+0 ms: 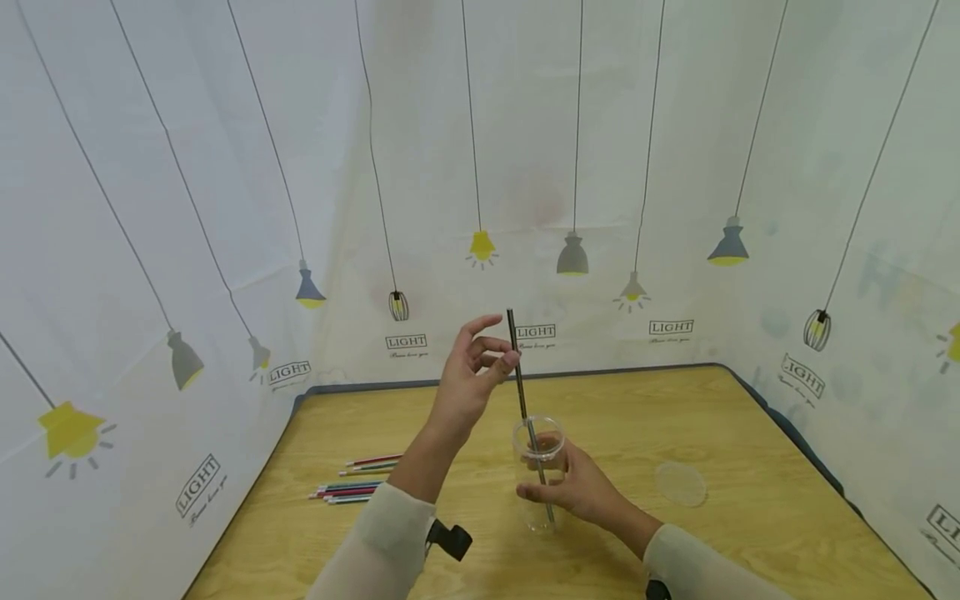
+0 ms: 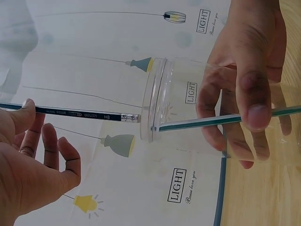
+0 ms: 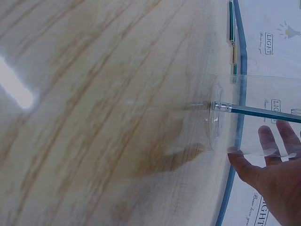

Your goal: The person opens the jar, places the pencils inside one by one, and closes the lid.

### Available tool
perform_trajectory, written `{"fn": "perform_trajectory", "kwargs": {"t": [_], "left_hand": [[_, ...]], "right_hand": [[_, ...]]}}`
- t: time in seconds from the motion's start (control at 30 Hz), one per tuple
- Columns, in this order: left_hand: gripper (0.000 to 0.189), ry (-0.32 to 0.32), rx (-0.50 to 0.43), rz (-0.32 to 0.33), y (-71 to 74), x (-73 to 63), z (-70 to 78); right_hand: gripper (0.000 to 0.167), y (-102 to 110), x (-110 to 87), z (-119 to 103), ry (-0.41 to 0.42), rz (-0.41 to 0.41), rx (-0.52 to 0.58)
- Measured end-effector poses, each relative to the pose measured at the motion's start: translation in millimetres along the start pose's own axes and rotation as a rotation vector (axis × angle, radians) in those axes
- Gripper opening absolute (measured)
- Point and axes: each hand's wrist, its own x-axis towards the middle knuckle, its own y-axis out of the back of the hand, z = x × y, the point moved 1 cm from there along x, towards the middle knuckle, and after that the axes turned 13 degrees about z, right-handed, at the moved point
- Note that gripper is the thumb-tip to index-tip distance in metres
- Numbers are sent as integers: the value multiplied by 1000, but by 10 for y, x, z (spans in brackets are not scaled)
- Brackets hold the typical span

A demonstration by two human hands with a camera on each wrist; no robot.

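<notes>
Between thumb and fingers my left hand (image 1: pixel 468 379) pinches a dark pencil (image 2: pixel 70 112) marked HB. Its metal-banded eraser end points down at the mouth of a clear plastic cup (image 1: pixel 538 429). My right hand (image 1: pixel 577 487) is wrapped around the cup's side, thumb in front, and holds it upright. Inside the cup leans a green pencil (image 2: pixel 202 123), its eraser end (image 3: pixel 221 107) at the base. In the left wrist view the left hand (image 2: pixel 35 165) is left of the cup's rim and the right hand (image 2: pixel 249 84) is around its body.
Several pencils (image 1: pixel 352 490) lie on the wooden table (image 1: pixel 645 417) to the left, partly behind the left forearm. A translucent round disc (image 1: pixel 681 483) lies to the right of the cup. White sheets printed with lamps (image 1: pixel 572 254) surround the table's back and sides.
</notes>
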Motion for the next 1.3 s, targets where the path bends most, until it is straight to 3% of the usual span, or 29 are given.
{"fn": "perform_trajectory", "kwargs": {"t": [0.87,1.3], "left_hand": [[58,18,53,13,38,-107,-120],[64,5,43,-40,116,-83,-110]], "right_hand": [[76,-7,-8,15,7,-19,13],[73,19,-15,8,23,-33,19]]}}
